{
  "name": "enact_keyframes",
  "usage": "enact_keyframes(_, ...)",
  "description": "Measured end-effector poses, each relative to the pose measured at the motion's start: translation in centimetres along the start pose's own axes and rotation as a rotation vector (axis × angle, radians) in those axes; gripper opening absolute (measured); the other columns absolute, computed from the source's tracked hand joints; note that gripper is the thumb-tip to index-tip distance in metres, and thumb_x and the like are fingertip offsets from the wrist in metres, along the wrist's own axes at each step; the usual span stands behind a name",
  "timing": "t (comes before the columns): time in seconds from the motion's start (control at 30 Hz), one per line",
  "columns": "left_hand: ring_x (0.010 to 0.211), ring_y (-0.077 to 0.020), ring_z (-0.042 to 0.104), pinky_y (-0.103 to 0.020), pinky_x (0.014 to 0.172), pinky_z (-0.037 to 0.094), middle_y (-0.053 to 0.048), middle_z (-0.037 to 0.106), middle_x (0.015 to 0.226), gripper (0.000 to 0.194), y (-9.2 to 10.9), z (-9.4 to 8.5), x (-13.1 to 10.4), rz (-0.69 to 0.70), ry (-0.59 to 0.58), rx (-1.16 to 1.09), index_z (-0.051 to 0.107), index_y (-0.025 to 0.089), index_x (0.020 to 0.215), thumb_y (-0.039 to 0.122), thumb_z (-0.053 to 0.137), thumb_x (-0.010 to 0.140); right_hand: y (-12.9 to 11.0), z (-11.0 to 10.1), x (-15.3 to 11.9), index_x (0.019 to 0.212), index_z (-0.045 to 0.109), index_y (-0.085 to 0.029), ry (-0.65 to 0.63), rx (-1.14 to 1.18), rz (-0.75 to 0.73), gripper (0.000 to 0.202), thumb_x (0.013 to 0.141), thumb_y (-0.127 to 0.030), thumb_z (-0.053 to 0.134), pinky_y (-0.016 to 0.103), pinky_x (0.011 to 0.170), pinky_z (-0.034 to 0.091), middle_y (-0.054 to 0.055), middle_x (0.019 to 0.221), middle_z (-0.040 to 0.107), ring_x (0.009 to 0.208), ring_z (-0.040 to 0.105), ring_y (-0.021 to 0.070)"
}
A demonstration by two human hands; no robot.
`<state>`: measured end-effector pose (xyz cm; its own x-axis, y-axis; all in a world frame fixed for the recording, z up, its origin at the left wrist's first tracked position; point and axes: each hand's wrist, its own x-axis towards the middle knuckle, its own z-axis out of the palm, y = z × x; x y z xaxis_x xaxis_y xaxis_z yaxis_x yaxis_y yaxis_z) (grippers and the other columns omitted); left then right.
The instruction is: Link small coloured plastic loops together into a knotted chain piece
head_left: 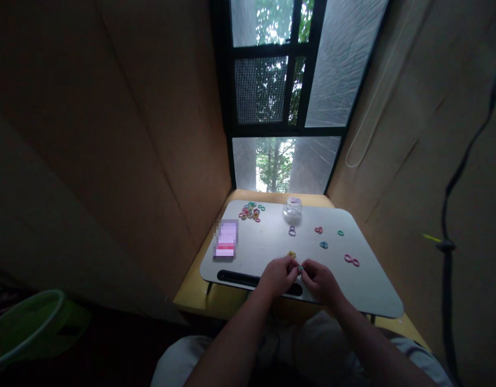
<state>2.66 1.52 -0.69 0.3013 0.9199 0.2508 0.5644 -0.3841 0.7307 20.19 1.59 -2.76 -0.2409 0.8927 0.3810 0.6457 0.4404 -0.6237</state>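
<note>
My left hand [279,275] and my right hand [320,279] meet over the front of the white lap table [268,244]. Between their fingertips is a small green hair tie [300,268], pinched from both sides and partly hidden. A yellow hair tie [291,254] lies just beyond my left fingers. Farther off are a purple pair of hair ties [292,231], a red one [319,230], a blue one [324,244], a green loop [340,233] and a pink pair [352,260] shaped like a figure eight.
A pile of mixed hair ties [250,211] lies at the back left, near a clear round jar [292,210]. A blurred purple rectangular item [226,239] rests at the left. The table has a black slot [238,278] in front. A window [286,164] stands behind; a green basket [38,328] is lower left.
</note>
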Motion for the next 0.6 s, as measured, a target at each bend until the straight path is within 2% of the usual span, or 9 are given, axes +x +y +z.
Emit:
enact_keyframes(0.23,0.073,-0.0154,0.063,-0.024,0.067,0.045,-0.002,0.071,0.081,0.013,-0.17,0.16,0.05,-0.019,0.052,-0.048,0.068,0.02,0.09,0.025,0.056,0.085,0.21,0.23,-0.05,0.066,0.049,-0.021,0.007,-0.032,-0.008,0.025,0.087,-0.034,0.051,0.024,0.053,0.034,-0.003,0.057,0.052,0.054,0.046,0.0126)
enact_keyframes(0.6,0.074,-0.0153,0.064,-0.025,0.069,0.046,-0.002,0.071,0.082,0.01,-0.54,0.35,0.27,-0.03,0.058,-0.085,0.066,0.02,0.089,0.025,0.058,0.086,0.02,0.16,0.1,0.063,0.047,-0.021,0.036,-0.071,-0.012,0.028,0.088,-0.034,0.051,0.024,0.054,0.035,-0.002,0.057,0.053,0.054,0.047,0.0129)
